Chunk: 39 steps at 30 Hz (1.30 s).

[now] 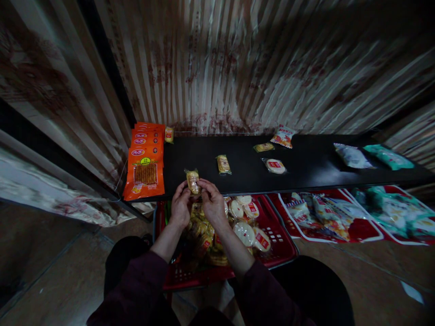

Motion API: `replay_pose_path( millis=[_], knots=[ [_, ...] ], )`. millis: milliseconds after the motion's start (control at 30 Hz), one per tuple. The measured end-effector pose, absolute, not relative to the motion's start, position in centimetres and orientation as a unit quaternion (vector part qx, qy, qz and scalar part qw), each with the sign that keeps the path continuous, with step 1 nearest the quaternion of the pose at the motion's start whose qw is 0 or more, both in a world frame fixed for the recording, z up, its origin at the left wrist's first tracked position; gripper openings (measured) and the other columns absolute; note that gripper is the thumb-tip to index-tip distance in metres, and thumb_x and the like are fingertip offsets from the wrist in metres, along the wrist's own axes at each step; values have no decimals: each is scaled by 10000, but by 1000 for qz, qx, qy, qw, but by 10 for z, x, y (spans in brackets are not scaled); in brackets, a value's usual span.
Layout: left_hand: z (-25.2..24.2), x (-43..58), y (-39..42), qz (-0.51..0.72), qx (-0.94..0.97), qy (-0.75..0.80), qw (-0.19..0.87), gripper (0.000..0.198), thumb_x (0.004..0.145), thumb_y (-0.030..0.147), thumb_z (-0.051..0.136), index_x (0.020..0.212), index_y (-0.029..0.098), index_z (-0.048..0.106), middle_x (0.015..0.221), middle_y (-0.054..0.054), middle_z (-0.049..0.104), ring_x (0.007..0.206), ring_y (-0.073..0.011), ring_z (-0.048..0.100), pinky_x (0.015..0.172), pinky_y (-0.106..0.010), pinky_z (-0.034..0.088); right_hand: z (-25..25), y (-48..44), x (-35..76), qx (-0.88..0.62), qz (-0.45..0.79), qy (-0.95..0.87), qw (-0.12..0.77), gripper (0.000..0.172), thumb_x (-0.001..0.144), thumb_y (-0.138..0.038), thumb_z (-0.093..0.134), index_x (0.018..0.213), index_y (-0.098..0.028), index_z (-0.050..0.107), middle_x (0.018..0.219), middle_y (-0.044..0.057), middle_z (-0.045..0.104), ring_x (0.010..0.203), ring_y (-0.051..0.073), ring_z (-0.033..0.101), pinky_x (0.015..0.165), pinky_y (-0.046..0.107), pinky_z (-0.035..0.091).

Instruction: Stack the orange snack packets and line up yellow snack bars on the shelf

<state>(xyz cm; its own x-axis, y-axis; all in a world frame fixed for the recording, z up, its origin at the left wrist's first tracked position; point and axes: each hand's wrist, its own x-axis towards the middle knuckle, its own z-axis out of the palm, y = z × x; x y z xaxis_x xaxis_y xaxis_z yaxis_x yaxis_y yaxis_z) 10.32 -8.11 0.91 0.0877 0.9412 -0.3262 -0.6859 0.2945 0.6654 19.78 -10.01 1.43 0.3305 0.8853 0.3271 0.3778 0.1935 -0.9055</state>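
Note:
Between my two hands, just over the front edge of the black shelf (190,149), is a small clear-wrapped cracker pack (193,181). My left hand (181,206) pinches its left side with closed fingers. On its right side, the fingers of my right hand (213,202) grip it too. Below my wrists sits a red basket (280,237) holding several yellow cracker packs (199,228) and round white wrapped crackers (244,233); my forearms hide part of it. Another cracker pack (223,164) lies on the shelf to the right of my hands.
Overlapping orange snack bags (145,167) lie at the shelf's left end. Farther right are a round wrapped cracker (274,166), a red-and-white bag (283,136), a pale bag (353,156) and a green bag (389,156). More baskets (365,236) of bags stand below. Striped curtain (217,68) hangs behind.

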Motion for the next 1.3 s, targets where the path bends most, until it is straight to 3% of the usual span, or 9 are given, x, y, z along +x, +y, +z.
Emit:
replay_pose_path(
  millis=[300, 700, 1300],
  knots=[
    [13, 97, -77, 538, 144, 352, 753, 407, 615, 93, 638, 1010, 174, 585, 960, -50, 688, 874, -156, 643, 685, -220, 471, 20, -103, 195, -606, 197, -567, 522, 314, 828, -183, 461, 1061, -223, 668, 1147, 73, 640, 1060, 204, 580, 969, 395, 445],
    [8, 95, -73, 524, 137, 348, 765, 334, 631, 55, 630, 940, 177, 591, 888, -13, 672, 757, -100, 631, 713, -206, 487, 28, -106, 191, -603, 153, -601, 502, 261, 871, -198, 469, 1028, -232, 675, 1166, 72, 628, 1079, 200, 569, 961, 385, 454],
    [2, 94, -71, 519, 136, 355, 765, 353, 627, 58, 644, 945, 199, 589, 793, 31, 643, 615, -58, 592, 556, -153, 441, 34, -108, 189, -583, 80, -679, 439, 306, 904, -216, 469, 1157, -259, 638, 1190, 42, 644, 1087, 216, 538, 963, 409, 454]
  ],
)
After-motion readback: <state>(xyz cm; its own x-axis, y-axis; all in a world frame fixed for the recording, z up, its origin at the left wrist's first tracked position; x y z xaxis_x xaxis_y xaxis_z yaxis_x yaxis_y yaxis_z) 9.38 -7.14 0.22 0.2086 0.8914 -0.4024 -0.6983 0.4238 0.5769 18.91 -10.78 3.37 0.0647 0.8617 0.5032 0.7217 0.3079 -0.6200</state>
